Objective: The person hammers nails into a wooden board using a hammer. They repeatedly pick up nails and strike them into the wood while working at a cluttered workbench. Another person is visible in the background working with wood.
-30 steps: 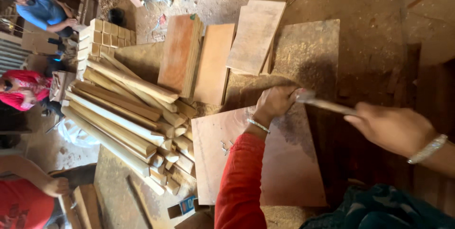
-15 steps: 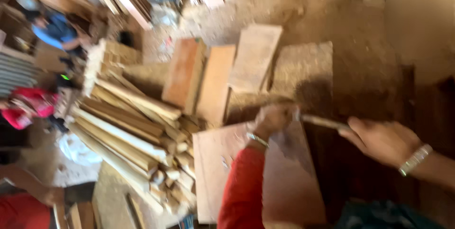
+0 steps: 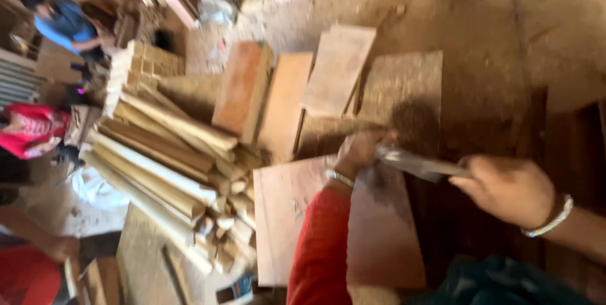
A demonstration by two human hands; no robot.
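Left hand: my left hand [image 3: 358, 151], red sleeve, sits at frame centre, fingers curled over the far tip of the metal tool [image 3: 420, 166], pressing it down.
Right hand: my right hand [image 3: 505, 190], right of centre, is clenched around the tool's near end; a bangle shows on the wrist.
Tool: a grey, flat metal bar, blurred, spanning both hands just above the board's upper right corner. I judge it stiff, fairly heavy and smooth, best held at both ends as now.
Board: a pale reddish wooden board [image 3: 297, 217] lies flat, lower centre, under my left forearm; rigid, light enough to shift.
Surface: a rough, dusty workbench [image 3: 410, 90] with more planks beyond.
Stack: long wooden slats [image 3: 164, 166] piled left of centre.
Room: a workshop; other people [image 3: 66, 24] at upper and lower left.
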